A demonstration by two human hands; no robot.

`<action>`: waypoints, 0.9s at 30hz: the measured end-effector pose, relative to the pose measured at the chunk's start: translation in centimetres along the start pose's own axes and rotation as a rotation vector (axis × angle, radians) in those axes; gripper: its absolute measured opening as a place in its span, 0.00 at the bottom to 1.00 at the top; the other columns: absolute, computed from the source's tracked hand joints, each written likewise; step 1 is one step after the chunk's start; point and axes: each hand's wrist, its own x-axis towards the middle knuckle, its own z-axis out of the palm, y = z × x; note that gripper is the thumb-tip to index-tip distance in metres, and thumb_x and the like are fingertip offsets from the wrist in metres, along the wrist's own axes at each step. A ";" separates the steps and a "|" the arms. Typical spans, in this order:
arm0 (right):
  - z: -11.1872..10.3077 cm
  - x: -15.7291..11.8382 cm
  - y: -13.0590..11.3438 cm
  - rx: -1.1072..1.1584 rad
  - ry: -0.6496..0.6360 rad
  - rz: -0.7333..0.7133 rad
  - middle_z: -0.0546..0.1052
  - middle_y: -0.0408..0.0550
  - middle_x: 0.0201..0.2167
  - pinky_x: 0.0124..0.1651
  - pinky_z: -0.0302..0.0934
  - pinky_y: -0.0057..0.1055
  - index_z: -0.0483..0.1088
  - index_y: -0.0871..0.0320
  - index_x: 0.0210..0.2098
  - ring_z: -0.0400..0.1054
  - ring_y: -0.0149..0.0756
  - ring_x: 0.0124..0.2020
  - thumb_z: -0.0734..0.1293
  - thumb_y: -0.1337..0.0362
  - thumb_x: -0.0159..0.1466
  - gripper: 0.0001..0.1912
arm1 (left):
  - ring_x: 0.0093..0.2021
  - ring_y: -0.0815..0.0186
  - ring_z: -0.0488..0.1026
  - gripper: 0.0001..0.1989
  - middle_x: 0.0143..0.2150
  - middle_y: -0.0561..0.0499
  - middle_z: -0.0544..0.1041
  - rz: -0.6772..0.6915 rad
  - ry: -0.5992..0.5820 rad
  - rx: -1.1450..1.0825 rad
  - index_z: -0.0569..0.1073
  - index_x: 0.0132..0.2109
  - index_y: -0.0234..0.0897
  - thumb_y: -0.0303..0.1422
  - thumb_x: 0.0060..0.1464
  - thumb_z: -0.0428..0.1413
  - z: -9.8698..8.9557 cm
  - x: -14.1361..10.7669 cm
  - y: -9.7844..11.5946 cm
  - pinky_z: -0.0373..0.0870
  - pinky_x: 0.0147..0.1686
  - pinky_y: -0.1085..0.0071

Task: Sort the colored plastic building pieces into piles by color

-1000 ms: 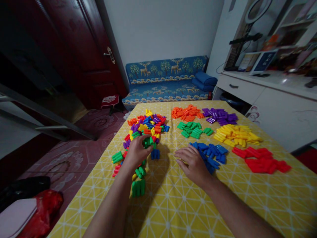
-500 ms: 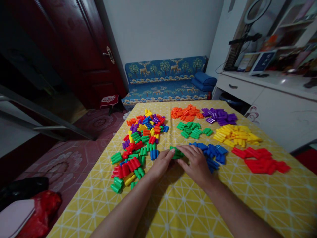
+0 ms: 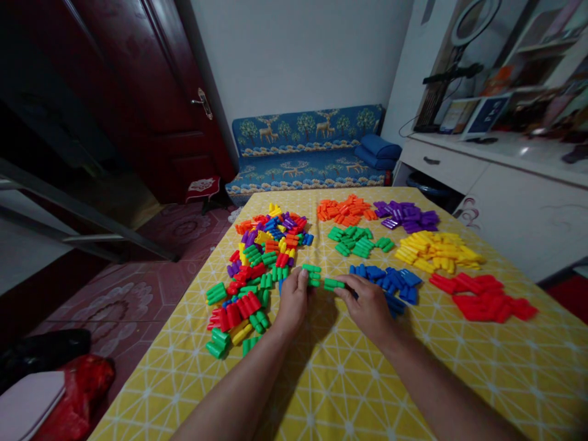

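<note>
Near the middle of the yellow table, my left hand pinches green pieces between thumb and fingers. My right hand grips another green piece by its right end, a small gap away from those in my left. A mixed-colour heap spreads to the left of my left hand, with red pieces at its near part. Blue pieces lie just beyond and right of my right hand. A green pile lies farther back.
Orange, purple, yellow and red piles lie on the right half of the patterned tablecloth. A blue sofa stands beyond the table, a white cabinet to the right.
My hands have moved apart, the left one shifting left. The green pieces, bunched between both hands before, now show as separate parts, one in each hand.
</note>
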 end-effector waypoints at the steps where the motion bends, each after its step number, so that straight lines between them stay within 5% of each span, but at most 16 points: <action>1: -0.1 -0.1 0.1 0.004 0.006 0.017 0.80 0.48 0.34 0.37 0.70 0.34 0.74 0.54 0.38 0.76 0.40 0.35 0.64 0.67 0.64 0.07 | 0.19 0.72 0.61 0.24 0.19 0.56 0.65 0.011 0.057 -0.003 0.67 0.27 0.38 0.54 0.54 0.54 -0.2 0.2 0.0 0.54 0.20 0.75; 3: -0.3 -0.2 0.2 0.012 0.018 0.038 0.81 0.47 0.34 0.37 0.70 0.34 0.74 0.54 0.38 0.76 0.39 0.34 0.64 0.66 0.64 0.07 | 0.18 0.72 0.59 0.25 0.19 0.56 0.64 0.010 0.089 -0.016 0.66 0.26 0.38 0.56 0.53 0.54 -0.6 0.4 0.1 0.53 0.19 0.75; 10: 0.0 -0.3 -0.6 0.103 0.089 0.042 0.80 0.50 0.43 0.46 0.70 0.34 0.71 0.55 0.48 0.76 0.40 0.43 0.61 0.64 0.67 0.11 | 0.18 0.73 0.59 0.24 0.20 0.56 0.66 0.013 -0.089 -0.027 0.68 0.29 0.37 0.55 0.55 0.53 0.4 -0.3 0.1 0.53 0.18 0.75; 19: 0.0 -0.3 -0.5 0.104 0.049 0.110 0.79 0.48 0.36 0.39 0.68 0.31 0.71 0.56 0.42 0.74 0.37 0.36 0.63 0.62 0.66 0.08 | 0.22 0.71 0.65 0.19 0.26 0.53 0.71 -0.024 -0.268 -0.067 0.70 0.37 0.36 0.49 0.57 0.54 1.2 -0.8 -1.3 0.61 0.22 0.75; 22: -1.5 1.2 1.4 0.037 0.155 0.134 0.78 0.50 0.38 0.39 0.67 0.32 0.73 0.56 0.40 0.73 0.38 0.38 0.64 0.60 0.65 0.09 | 0.23 0.71 0.66 0.19 0.28 0.52 0.73 -0.013 -0.248 -0.010 0.71 0.37 0.35 0.48 0.59 0.53 1.2 -0.8 -1.4 0.62 0.22 0.76; 27: -3.3 6.1 8.4 0.008 0.246 0.349 0.78 0.48 0.30 0.35 0.67 0.33 0.74 0.58 0.39 0.73 0.38 0.30 0.68 0.62 0.57 0.10 | 0.22 0.72 0.67 0.19 0.28 0.52 0.73 0.012 -0.278 0.069 0.70 0.35 0.34 0.48 0.60 0.51 1.2 -0.7 -1.6 0.62 0.21 0.77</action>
